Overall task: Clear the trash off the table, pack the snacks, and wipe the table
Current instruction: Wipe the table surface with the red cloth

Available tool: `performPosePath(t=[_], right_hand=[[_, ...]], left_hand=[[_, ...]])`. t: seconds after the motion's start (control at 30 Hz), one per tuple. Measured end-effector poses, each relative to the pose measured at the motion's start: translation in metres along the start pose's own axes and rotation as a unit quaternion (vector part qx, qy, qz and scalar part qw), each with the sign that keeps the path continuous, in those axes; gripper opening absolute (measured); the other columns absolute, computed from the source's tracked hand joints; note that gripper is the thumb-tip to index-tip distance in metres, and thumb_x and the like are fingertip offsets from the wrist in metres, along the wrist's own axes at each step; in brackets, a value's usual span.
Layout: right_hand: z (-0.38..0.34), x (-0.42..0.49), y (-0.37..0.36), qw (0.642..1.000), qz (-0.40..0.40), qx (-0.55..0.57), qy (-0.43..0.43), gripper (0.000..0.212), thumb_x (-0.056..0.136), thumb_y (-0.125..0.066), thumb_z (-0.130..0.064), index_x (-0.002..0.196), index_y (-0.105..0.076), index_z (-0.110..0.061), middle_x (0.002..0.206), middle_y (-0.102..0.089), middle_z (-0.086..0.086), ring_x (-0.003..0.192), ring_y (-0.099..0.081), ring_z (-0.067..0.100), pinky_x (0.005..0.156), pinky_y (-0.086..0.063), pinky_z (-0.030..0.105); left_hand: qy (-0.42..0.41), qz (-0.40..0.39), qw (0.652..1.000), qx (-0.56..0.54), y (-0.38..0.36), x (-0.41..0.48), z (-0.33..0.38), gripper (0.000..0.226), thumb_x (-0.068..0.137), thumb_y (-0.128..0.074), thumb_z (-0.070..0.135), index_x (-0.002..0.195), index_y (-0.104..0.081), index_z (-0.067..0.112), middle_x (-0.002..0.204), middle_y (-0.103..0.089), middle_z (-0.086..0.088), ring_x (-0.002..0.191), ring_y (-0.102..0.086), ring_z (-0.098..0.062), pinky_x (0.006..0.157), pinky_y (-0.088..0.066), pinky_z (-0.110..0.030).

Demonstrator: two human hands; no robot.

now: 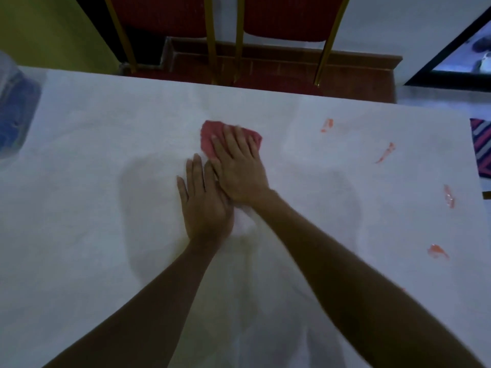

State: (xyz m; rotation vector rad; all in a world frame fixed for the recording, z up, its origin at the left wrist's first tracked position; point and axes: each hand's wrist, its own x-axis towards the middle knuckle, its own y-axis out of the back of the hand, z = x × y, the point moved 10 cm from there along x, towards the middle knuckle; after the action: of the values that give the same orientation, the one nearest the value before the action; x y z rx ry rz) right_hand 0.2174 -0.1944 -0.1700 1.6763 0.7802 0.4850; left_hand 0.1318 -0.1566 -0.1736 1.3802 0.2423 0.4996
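A red cloth [210,134] lies on the white-covered table [93,208] near its middle. My right hand [239,168] presses flat on the cloth with straight fingers and hides most of it. Just to its left, my left hand [204,203] rests flat on the tablecloth, fingers straight, its thumb side under the right wrist. Several orange-red smears mark the right part of the table: one smear [327,125] near the far edge, a streak [385,153] further right, and a smear [437,251] nearer to me.
A clear plastic container [14,107] with blue contents stands at the table's far left. Two red chairs with gold frames [265,27] stand beyond the far edge. A striped patterned thing [481,147] shows past the table's right edge.
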Motion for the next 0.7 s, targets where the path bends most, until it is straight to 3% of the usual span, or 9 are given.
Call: performPosePath(t=[0.1, 0.17, 0.23, 0.3, 0.4, 0.53, 0.63, 0.7], right_hand=[[0.05, 0.006, 0.014, 0.991, -0.009, -0.098, 0.091, 0.055, 0.102, -0.041, -0.031, 0.154, -0.033, -0.018, 0.164, -0.022, 0.014, 0.151, -0.015, 0.04, 0.118, -0.014, 0.064], [0.131, 0.009, 0.034, 0.993, 0.0, -0.12, -0.007, 0.054, 0.1, -0.044, -0.03, 0.151, -0.038, -0.014, 0.162, -0.026, 0.016, 0.15, -0.018, 0.042, 0.116, -0.016, 0.064], [0.216, -0.009, 0.055, 0.983, 0.016, -0.086, -0.161, 0.063, 0.103, -0.034, -0.04, 0.158, -0.018, -0.012, 0.165, -0.013, 0.016, 0.153, -0.009, 0.038, 0.12, -0.011, 0.06], [0.252, -0.034, 0.06, 0.969, 0.02, -0.071, -0.236, 0.071, 0.103, -0.032, -0.046, 0.159, -0.007, -0.011, 0.166, -0.006, 0.018, 0.153, -0.005, 0.038, 0.122, -0.007, 0.057], [0.207, -0.065, 0.044, 0.974, 0.045, -0.042, -0.219, 0.064, 0.105, -0.027, -0.038, 0.16, -0.003, -0.015, 0.167, -0.002, 0.015, 0.153, 0.001, 0.039, 0.123, -0.004, 0.056], [0.123, -0.102, 0.025, 0.997, 0.002, -0.012, -0.079, 0.06, 0.108, -0.021, -0.042, 0.158, 0.005, -0.023, 0.166, 0.011, 0.007, 0.152, 0.014, 0.031, 0.124, 0.005, 0.052], [0.168, -0.091, 0.03, 0.997, -0.029, -0.072, 0.006, 0.064, 0.102, -0.027, -0.046, 0.158, -0.02, -0.016, 0.167, -0.009, 0.012, 0.154, -0.004, 0.037, 0.122, -0.008, 0.06], [0.241, -0.088, 0.044, 0.991, -0.029, -0.124, -0.036, 0.066, 0.098, -0.027, -0.047, 0.151, -0.038, -0.011, 0.164, -0.021, 0.017, 0.15, -0.014, 0.045, 0.117, -0.019, 0.065]], left_hand=[[0.02, 0.009, 1.0, -0.022, 0.004, 0.0, -0.002, 0.05, 0.103, -0.029, 0.023, 0.151, -0.035, 0.009, 0.163, -0.025, -0.013, 0.154, -0.014, -0.026, 0.124, -0.013, -0.05], [0.017, 0.014, 0.999, -0.029, 0.007, -0.001, -0.002, 0.049, 0.104, -0.029, 0.022, 0.151, -0.036, 0.009, 0.162, -0.025, -0.013, 0.154, -0.014, -0.026, 0.124, -0.013, -0.049], [0.013, 0.022, 0.999, -0.032, 0.008, -0.002, 0.0, 0.049, 0.104, -0.029, 0.022, 0.15, -0.037, 0.009, 0.162, -0.026, -0.013, 0.153, -0.015, -0.026, 0.124, -0.013, -0.049], [0.014, 0.03, 0.999, -0.03, 0.01, -0.001, 0.0, 0.048, 0.104, -0.03, 0.022, 0.149, -0.038, 0.009, 0.162, -0.027, -0.014, 0.153, -0.016, -0.027, 0.123, -0.014, -0.049], [0.02, 0.03, 0.999, -0.014, 0.007, -0.001, 0.001, 0.048, 0.103, -0.029, 0.019, 0.149, -0.037, 0.007, 0.161, -0.027, -0.017, 0.152, -0.017, -0.031, 0.123, -0.014, -0.052], [0.067, -0.001, 0.998, -0.02, -0.005, 0.001, 0.04, 0.053, 0.096, -0.037, 0.01, 0.147, -0.034, -0.002, 0.159, -0.022, -0.027, 0.151, -0.016, -0.04, 0.121, -0.016, -0.057], [0.013, -0.05, 0.997, -0.055, -0.021, -0.019, 0.128, 0.066, 0.087, -0.044, 0.006, 0.151, -0.029, -0.001, 0.162, -0.015, -0.025, 0.152, -0.01, -0.038, 0.123, -0.012, -0.055], [-0.021, -0.045, 0.996, -0.071, -0.025, -0.045, 0.187, 0.068, 0.083, -0.04, 0.009, 0.15, -0.033, -0.002, 0.161, -0.02, -0.024, 0.152, -0.015, -0.038, 0.122, -0.014, -0.056]])
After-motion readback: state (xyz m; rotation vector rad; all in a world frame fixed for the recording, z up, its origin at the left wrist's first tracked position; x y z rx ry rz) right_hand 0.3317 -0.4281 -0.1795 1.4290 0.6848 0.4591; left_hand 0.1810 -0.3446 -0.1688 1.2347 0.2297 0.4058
